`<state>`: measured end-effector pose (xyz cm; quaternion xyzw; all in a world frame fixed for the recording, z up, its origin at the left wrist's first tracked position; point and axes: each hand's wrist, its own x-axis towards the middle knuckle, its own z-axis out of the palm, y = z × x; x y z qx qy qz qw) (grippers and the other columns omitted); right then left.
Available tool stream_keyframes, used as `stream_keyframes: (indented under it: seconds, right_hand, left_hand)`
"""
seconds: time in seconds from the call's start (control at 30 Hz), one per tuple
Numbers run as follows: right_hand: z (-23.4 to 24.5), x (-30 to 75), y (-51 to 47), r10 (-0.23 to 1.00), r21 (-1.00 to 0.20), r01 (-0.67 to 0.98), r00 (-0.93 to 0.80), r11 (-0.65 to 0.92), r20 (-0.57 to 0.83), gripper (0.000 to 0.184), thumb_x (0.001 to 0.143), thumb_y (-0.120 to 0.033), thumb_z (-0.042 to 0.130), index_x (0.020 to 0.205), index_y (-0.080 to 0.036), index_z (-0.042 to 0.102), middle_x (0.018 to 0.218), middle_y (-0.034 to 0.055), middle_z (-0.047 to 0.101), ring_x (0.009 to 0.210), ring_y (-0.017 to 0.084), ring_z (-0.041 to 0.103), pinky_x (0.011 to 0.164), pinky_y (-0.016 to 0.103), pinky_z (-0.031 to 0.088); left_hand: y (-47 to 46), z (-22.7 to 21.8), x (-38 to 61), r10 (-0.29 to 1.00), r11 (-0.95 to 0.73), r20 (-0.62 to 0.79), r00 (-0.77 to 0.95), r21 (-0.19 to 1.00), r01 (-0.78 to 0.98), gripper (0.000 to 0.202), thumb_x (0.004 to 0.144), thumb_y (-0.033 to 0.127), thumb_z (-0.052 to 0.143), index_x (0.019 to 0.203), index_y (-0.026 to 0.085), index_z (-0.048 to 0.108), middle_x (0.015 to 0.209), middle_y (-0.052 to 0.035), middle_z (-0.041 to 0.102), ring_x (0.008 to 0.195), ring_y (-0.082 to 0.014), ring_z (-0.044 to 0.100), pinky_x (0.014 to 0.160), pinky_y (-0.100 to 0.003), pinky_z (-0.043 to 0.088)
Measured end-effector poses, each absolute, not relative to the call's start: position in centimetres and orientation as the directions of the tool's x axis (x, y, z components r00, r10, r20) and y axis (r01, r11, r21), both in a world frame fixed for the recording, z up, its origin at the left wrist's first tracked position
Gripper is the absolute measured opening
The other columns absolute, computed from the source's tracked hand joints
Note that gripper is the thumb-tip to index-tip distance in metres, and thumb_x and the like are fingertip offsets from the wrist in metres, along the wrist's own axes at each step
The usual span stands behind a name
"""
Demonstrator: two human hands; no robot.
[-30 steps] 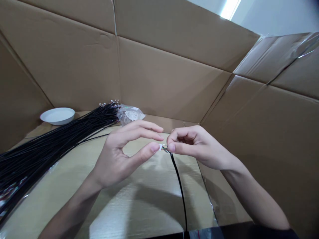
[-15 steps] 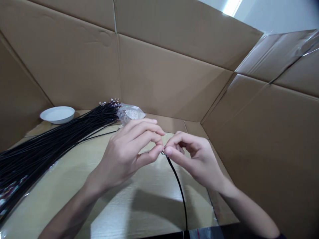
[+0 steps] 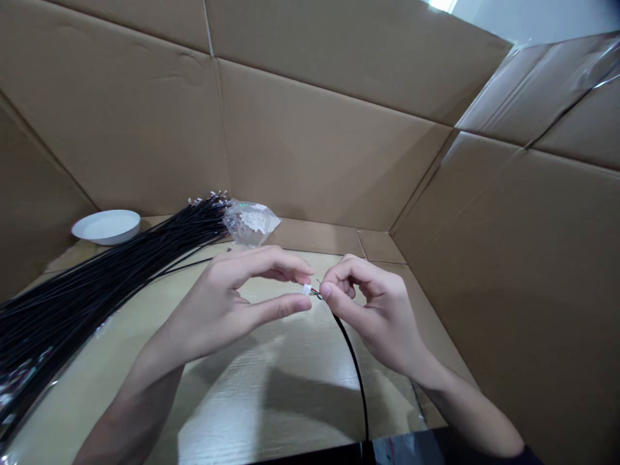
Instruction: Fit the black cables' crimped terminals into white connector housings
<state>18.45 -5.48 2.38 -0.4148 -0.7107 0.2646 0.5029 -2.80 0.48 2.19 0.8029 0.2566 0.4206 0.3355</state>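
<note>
A small white plastic connector (image 3: 307, 289) sits between the thumb and fingertips of my left hand (image 3: 242, 290), which pinches it lightly by its edges. Thin coloured wires (image 3: 316, 294), red and green among them, run from the connector toward my right hand. My right hand (image 3: 371, 303) is closed, thumb against index finger, on the wire end of a black cable (image 3: 356, 368). One loose wire tip stands up by the right fingertips. From there the cable curves down to the table's front edge. Exactly which wires lie under the right thumb is hidden.
A thick bundle of black cables (image 3: 121, 278) lies along the left side. Behind it are a white shallow dish (image 3: 106, 227) and a clear plastic bag (image 3: 252, 223) of white connectors. Cardboard walls (image 3: 329, 148) enclose the wooden table (image 3: 232, 400) at the back and sides.
My left fingers have parted and shifted slightly, bringing the white connector into view between them. My right hand keeps its pinch at the cable end. The view has tilted slightly.
</note>
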Motion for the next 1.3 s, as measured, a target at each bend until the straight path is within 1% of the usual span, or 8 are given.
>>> stream_keyframes:
  seconds: [0.13,0.3,0.37,0.5,0.63,0.87,1.07,1.3]
  right_hand:
    - [2.4,18.8,-5.5,0.835,-0.749,0.373,-0.192,0.548,0.516,0.012,0.093,-0.011,0.069,0.083,-0.016,0.065,0.076,-0.0031,0.060,0.070,0.008,0.054,0.064,0.022,0.042]
    - [3.1,19.0,-5.5,0.664,-0.434,0.565,-0.298,0.702,0.686,0.014,0.090,-0.005,0.068,0.081,-0.014,0.064,0.074,-0.0024,0.062,0.071,0.009,0.051,0.069,0.025,0.042]
    - [3.6,19.1,-5.6,0.607,-0.309,0.613,-0.365,0.727,0.706,0.015,0.091,-0.004,0.065,0.080,-0.013,0.063,0.074,-0.0004,0.063,0.071,0.010,0.049,0.069,0.026,0.041]
    - [4.8,19.4,-5.8,0.557,-0.149,0.653,-0.479,0.743,0.678,0.018,0.094,-0.005,0.061,0.078,-0.011,0.065,0.071,0.0024,0.060,0.069,0.012,0.043,0.066,0.028,0.040]
    - [5.6,19.3,-6.0,0.558,-0.096,0.669,-0.522,0.737,0.645,0.021,0.095,-0.006,0.060,0.075,-0.009,0.065,0.071,0.0032,0.058,0.069,0.012,0.039,0.066,0.029,0.038]
    - [5.7,19.2,-6.4,0.559,-0.066,0.695,-0.513,0.715,0.652,0.022,0.096,-0.007,0.060,0.074,-0.008,0.064,0.071,0.0034,0.057,0.069,0.013,0.037,0.065,0.030,0.036]
    - [5.7,19.0,-6.6,0.567,-0.036,0.721,-0.513,0.692,0.644,0.022,0.097,-0.007,0.058,0.076,-0.009,0.063,0.072,0.0032,0.056,0.069,0.014,0.036,0.066,0.031,0.036]
    - [6.2,19.0,-6.7,0.551,0.034,0.721,-0.558,0.692,0.621,0.019,0.093,-0.004,0.059,0.075,-0.010,0.062,0.072,0.0035,0.054,0.069,0.015,0.034,0.064,0.033,0.034]
  left_hand:
    - [0.7,2.1,-2.4,0.768,-0.471,0.355,0.533,0.877,0.096,0.012,0.083,0.036,0.087,0.094,0.035,0.083,0.093,0.0083,0.080,0.081,-0.0043,0.075,0.075,-0.006,0.059]
    - [1.3,1.9,-1.6,0.785,-0.344,0.296,0.544,0.939,-0.014,0.005,0.080,0.029,0.090,0.081,0.030,0.085,0.068,0.0045,0.076,0.059,-0.0040,0.066,0.053,-0.006,0.048]
    - [1.5,1.8,-1.3,0.803,-0.326,0.297,0.517,0.945,-0.036,0.006,0.078,0.028,0.091,0.077,0.029,0.085,0.064,0.0026,0.074,0.057,-0.0042,0.063,0.051,-0.007,0.045]
    - [1.7,1.5,-0.8,0.831,-0.233,0.239,0.502,0.969,-0.077,0.015,0.073,0.035,0.095,0.072,0.026,0.084,0.065,-0.0001,0.075,0.061,-0.0064,0.067,0.057,-0.009,0.052]
    - [1.9,1.2,-0.6,0.827,-0.107,0.160,0.539,0.986,-0.129,0.025,0.069,0.043,0.097,0.070,0.023,0.083,0.063,-0.0008,0.074,0.058,-0.0060,0.066,0.057,-0.008,0.053]
    - [2.2,0.1,-0.2,0.766,0.106,0.078,0.638,0.964,-0.244,0.029,0.068,0.044,0.098,0.075,0.020,0.082,0.069,-0.0006,0.074,0.059,-0.0029,0.063,0.057,-0.006,0.053]
    - [2.2,-0.5,0.3,0.746,0.196,0.044,0.664,0.939,-0.283,0.034,0.066,0.045,0.099,0.075,0.017,0.081,0.068,-0.0007,0.071,0.056,-0.0029,0.061,0.054,-0.007,0.051]
    - [1.9,-0.2,0.7,0.765,0.209,0.034,0.643,0.932,-0.297,0.036,0.060,0.045,0.102,0.073,0.019,0.080,0.064,0.0004,0.071,0.054,-0.0028,0.059,0.051,-0.006,0.049]
